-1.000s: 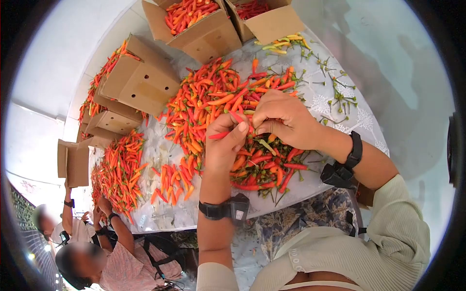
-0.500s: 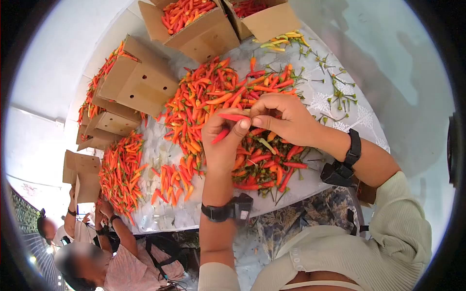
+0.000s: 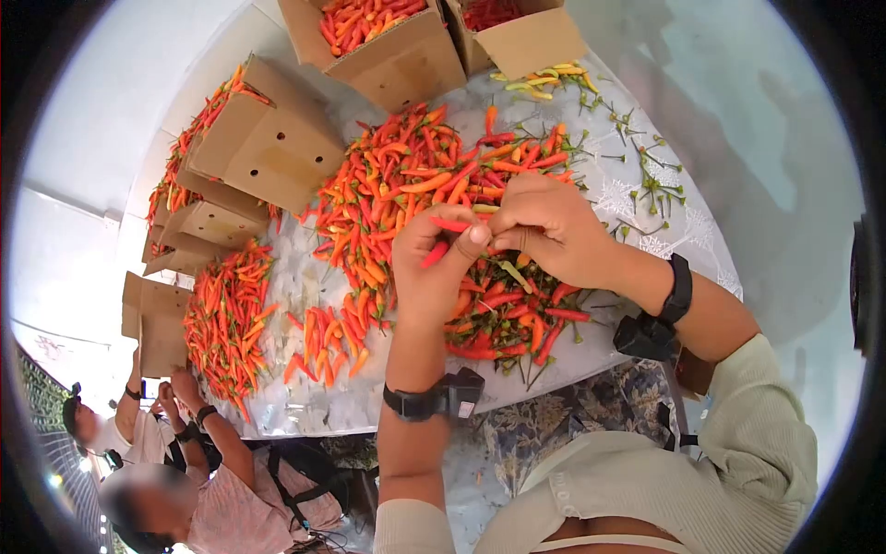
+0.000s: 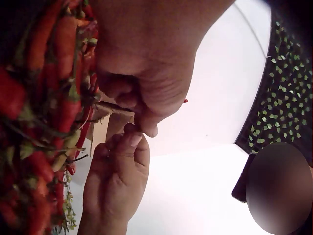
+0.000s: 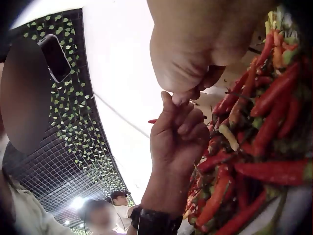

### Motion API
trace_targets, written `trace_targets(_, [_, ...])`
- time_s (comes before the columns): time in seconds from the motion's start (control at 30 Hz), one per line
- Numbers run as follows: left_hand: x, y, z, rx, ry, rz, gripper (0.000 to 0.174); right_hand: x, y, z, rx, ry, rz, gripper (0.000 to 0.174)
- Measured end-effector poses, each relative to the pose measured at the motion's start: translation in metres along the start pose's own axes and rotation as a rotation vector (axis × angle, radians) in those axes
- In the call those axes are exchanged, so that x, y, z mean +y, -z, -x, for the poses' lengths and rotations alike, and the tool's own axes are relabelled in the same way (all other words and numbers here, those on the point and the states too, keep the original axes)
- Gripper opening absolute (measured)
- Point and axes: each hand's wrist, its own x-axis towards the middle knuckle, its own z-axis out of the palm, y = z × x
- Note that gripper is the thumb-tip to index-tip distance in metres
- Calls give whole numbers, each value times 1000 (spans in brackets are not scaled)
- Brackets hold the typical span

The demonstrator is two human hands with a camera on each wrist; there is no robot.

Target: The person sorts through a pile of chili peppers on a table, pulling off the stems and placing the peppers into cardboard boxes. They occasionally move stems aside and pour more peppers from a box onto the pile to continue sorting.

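Note:
Between thumb and forefinger, my left hand point(image 3: 429, 277) pinches a red chili pepper point(image 3: 449, 224), its pointed end toward the left. A second red chili point(image 3: 434, 255) is tucked in the same hand, its tip poking out beneath the fingers. My right hand point(image 3: 558, 235) meets the left at the chili's stem end, thumb and forefinger pinched together there. The stem itself is hidden by the fingertips. Below and around both hands lies a big pile of red and orange chilies point(image 3: 378, 194). The ones nearest me, such as this red chili point(image 3: 498, 301), lie among green stems.
Loose green stems point(image 3: 660, 189) and a few yellow chilies point(image 3: 544, 81) lie at the table's far right. Cardboard boxes of chilies point(image 3: 397, 69) line the back and left point(image 3: 277, 148). Another chili pile point(image 3: 226, 319) is near two people point(image 3: 249, 499) at the left.
The held chili has swung from slanting to nearly level. The right fingertips have stayed at its stem end, and the second chili remains in the left hand.

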Motion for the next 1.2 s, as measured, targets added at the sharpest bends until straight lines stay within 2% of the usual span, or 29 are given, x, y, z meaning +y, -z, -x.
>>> trace_targets(0.23, [0, 6, -2, -95, 55, 127, 16, -3, 3, -1, -24, 71, -4, 9])
trace_targets(0.3, [-2, 9, -1, -115, 70, 118, 16, -2, 1, 0, 1, 105, 14, 19])
trace_targets(0.4, [-5, 9, 0, -102, 74, 193, 17, -3, 2, -1, -16, 117, -27, 20])
trace_targets(0.5, [-5, 9, -1, -129, 54, 245, 18, -2, -2, 1, -49, 124, -38, 9])
trace_targets(0.6, [-3, 0, -2, -12, 125, 242, 15, -11, 2, 1, -119, 0, 24, 8])
trace_targets(0.7, [2, -2, -4, 44, 188, 318, 6, -2, 5, -2, 52, -82, 142, 10])
trace_targets(0.73, [6, -1, -4, 62, 190, 317, 5, 3, 7, -5, 164, -132, 215, 13])
trace_targets(0.77, [10, 0, -5, 78, 189, 315, 5, 5, 8, -6, 274, -220, 176, 14])
trace_targets(0.8, [12, 2, -6, 86, 182, 310, 5, 7, 16, -8, 292, -395, 111, 16])
trace_targets(0.9, [10, 6, -6, 128, 178, 180, 8, 35, 25, -7, 351, -395, 298, 17])
trace_targets(0.93, [4, 6, -7, 177, 40, -72, 9, 40, 27, -5, 364, -391, 345, 17])
trace_targets(1.0, [-4, 3, -8, 273, -236, -572, 12, 49, 27, -2, 266, -299, 493, 18])
trace_targets(1.03, [0, 1, -5, 309, -155, -667, 21, 52, 27, -2, 216, -253, 564, 19])
trace_targets(1.13, [6, 7, -6, 316, -324, -966, 27, 48, 18, -2, 146, -244, 555, 21])
trace_targets(1.2, [20, 13, -2, 256, -336, -1030, 38, 45, 17, -4, 146, -265, 570, 18])
